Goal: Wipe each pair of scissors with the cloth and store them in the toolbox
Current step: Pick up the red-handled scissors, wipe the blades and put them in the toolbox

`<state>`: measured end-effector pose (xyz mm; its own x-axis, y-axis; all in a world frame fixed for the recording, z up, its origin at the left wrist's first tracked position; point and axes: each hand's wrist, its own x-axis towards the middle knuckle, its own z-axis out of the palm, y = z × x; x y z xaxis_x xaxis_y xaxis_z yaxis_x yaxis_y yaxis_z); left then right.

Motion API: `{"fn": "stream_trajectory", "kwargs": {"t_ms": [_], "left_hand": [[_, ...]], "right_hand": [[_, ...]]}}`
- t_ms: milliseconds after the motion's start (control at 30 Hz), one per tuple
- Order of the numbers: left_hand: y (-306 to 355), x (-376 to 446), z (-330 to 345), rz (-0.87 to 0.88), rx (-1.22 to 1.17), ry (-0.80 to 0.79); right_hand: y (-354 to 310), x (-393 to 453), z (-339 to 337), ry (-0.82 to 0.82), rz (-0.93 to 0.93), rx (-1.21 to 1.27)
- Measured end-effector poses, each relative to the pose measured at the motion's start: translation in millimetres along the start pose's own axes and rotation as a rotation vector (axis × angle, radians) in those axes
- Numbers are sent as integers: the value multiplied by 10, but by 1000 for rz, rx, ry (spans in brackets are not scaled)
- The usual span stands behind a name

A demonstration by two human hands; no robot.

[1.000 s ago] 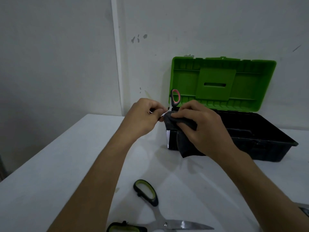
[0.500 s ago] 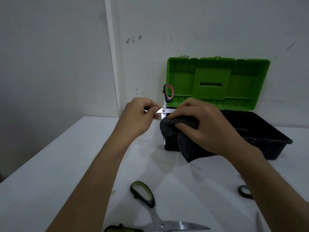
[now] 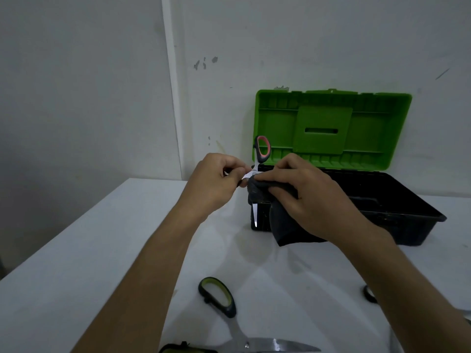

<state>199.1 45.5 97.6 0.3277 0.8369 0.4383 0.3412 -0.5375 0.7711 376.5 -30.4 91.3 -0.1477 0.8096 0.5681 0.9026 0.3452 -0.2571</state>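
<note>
My left hand [image 3: 216, 183] grips one handle of the red-handled scissors [image 3: 262, 150], held open in the air in front of the toolbox. The other red handle sticks up, and one blade tip points down below the cloth. My right hand [image 3: 311, 197] holds the dark grey cloth [image 3: 285, 225] wrapped round the blades near the pivot. The black toolbox [image 3: 397, 207] stands behind with its green lid [image 3: 331, 128] raised. Green-handled scissors [image 3: 229, 314] lie open on the white table [image 3: 89, 250] near me.
A dark handle of another pair of scissors [image 3: 369, 294] shows on the table beside my right forearm, mostly hidden. A white wall rises close behind the toolbox. The table's left edge runs diagonally at left.
My right hand has slid the cloth along the blade back toward the pivot, covering the shiny part seen half a second ago. The view shifted slightly.
</note>
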Motion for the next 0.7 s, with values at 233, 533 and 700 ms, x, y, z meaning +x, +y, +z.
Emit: {"fn": "stream_trajectory", "kwargs": {"t_ms": [233,533,700], "left_hand": [[17,1,71,55,10,28],[-10,-12,150,41,-8,18],[-19,-23,159,34,8,33]], "right_hand": [[18,-7,-99,-82,68,10],[19,-16,-147,-174,121,44],[21,-7,-118,-179,128,71]]}}
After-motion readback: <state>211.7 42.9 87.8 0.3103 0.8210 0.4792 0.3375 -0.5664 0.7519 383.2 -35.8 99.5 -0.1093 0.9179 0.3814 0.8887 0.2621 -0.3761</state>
